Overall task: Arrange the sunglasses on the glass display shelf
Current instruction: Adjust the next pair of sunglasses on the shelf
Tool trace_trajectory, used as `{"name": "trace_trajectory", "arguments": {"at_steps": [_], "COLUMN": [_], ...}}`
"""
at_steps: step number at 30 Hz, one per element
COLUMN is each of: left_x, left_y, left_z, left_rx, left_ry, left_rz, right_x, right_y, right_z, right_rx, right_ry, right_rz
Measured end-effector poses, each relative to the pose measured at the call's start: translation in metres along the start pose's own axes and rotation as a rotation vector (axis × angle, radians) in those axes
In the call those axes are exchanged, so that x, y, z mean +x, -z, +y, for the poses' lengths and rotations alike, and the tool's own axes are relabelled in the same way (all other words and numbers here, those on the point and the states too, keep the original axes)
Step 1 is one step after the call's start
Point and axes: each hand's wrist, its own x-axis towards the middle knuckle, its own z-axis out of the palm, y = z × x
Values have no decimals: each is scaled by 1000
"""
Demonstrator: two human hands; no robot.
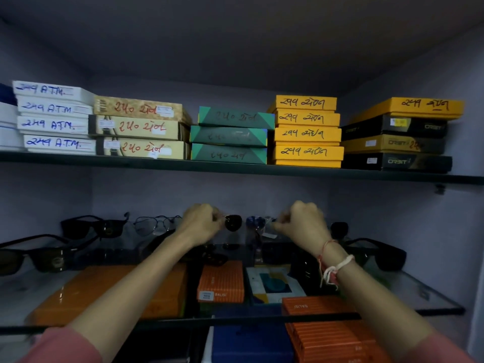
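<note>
Both my hands hold one pair of sunglasses (234, 222) with dark round lenses above the back of the glass display shelf (429, 292). My left hand (201, 224) pinches its left end and my right hand (303, 222) pinches its right end, where a small tag hangs. Several other pairs rest on the glass: black sunglasses (91, 227) and a thin wire-frame pair (154, 225) at the back left, a big dark pair (39, 258) at the front left, and another dark pair (379, 254) on the right.
An upper shelf (235, 167) carries stacks of labelled boxes in white, beige, green, yellow and black. Through the glass I see orange boxes (221, 281), a patterned box (275, 284) and a blue box (251, 344) below.
</note>
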Motion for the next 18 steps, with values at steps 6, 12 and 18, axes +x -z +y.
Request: {"name": "trace_trajectory", "arguments": {"at_steps": [6,12,18], "left_x": [-15,-28,-33], "left_y": [20,28,37], "left_z": [-64,-89,-90], "left_rx": [139,171,187], "left_ry": [-95,-252,-324], "left_rz": [-87,-186,-85], "right_x": [-12,-22,-31], "right_y": [-37,-69,-63], "right_z": [-67,-85,-93], "right_rx": [191,151,174], "right_ry": [91,81,78], "right_rz": [-284,-368,-113]}}
